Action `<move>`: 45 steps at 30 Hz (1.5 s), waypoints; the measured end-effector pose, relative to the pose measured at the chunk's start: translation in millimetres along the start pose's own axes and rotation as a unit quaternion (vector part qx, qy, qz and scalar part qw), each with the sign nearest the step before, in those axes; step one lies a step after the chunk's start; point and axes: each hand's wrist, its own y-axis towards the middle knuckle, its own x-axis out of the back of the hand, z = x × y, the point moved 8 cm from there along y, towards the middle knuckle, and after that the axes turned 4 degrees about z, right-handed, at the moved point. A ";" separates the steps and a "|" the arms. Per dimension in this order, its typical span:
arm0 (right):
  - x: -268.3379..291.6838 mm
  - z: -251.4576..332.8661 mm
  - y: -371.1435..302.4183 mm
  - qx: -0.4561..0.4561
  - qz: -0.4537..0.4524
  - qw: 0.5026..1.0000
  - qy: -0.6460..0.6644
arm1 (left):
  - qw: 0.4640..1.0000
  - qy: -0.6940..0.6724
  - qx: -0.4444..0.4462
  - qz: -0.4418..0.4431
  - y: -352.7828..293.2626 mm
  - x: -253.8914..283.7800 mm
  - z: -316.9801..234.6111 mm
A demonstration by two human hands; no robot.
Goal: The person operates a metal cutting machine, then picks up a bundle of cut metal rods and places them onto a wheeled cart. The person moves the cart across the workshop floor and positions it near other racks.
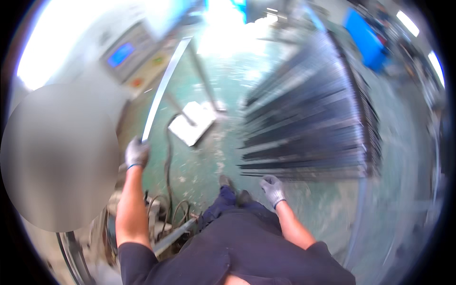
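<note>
My left hand (137, 152), in a pale grey work glove, is closed at the near end of a long, bright metal strip (164, 90). From the hand the strip slants away toward the far side, in front of a control panel. My right hand (273, 190), in the same kind of glove, hangs low at my right with its fingers curled in. Nothing shows in it. Just beyond it lies the near edge of a large stack of long, dark metal pieces (304, 123), blurred by motion; the hand appears apart from the stack.
A control panel (124, 56) with a blue screen stands at the far left. A white foot-pedal-like box (192, 124) and a dark cable (168, 166) lie on the green floor (209, 161). A blue container (365, 40) stands far right. Hoses and machine parts crowd my left side.
</note>
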 end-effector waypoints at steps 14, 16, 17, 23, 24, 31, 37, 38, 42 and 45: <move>276.9 78.2 -71.2 0.132 -0.538 0.824 0.121 | 0.954 -0.203 0.070 0.210 123.3 -78.2 -40.5; 271.1 118.1 -50.8 0.185 -0.456 0.803 0.336 | 0.967 -0.143 0.070 0.201 135.8 -83.3 -32.7; 271.4 133.5 -44.1 0.201 -0.445 0.786 0.379 | 0.965 -0.162 0.063 0.196 134.4 -83.1 -37.5; 275.6 149.3 -12.2 0.242 -0.303 0.799 0.459 | 0.984 -0.064 0.026 0.165 112.4 -50.1 -62.0; 275.5 156.0 -7.6 0.253 -0.281 0.804 0.459 | 0.983 -0.051 0.033 0.174 110.6 -47.4 -64.6; 280.8 187.5 8.7 0.206 -0.394 0.764 0.468 | 0.986 -0.003 0.044 0.161 139.0 -62.3 -76.9; 300.6 215.8 59.9 0.197 -0.425 0.764 0.443 | 0.984 0.033 0.053 0.165 181.9 -64.4 -125.1; 299.6 228.1 68.4 0.201 -0.439 0.759 0.436 | 0.984 0.036 0.051 0.167 188.4 -67.2 -129.8; 319.5 247.7 113.1 0.172 -0.462 0.814 0.308 | 0.985 0.044 0.048 0.158 214.4 -78.0 -141.9; 326.5 278.9 144.8 0.180 -0.475 0.824 0.250 | 0.984 0.048 0.061 0.163 236.4 -88.2 -155.1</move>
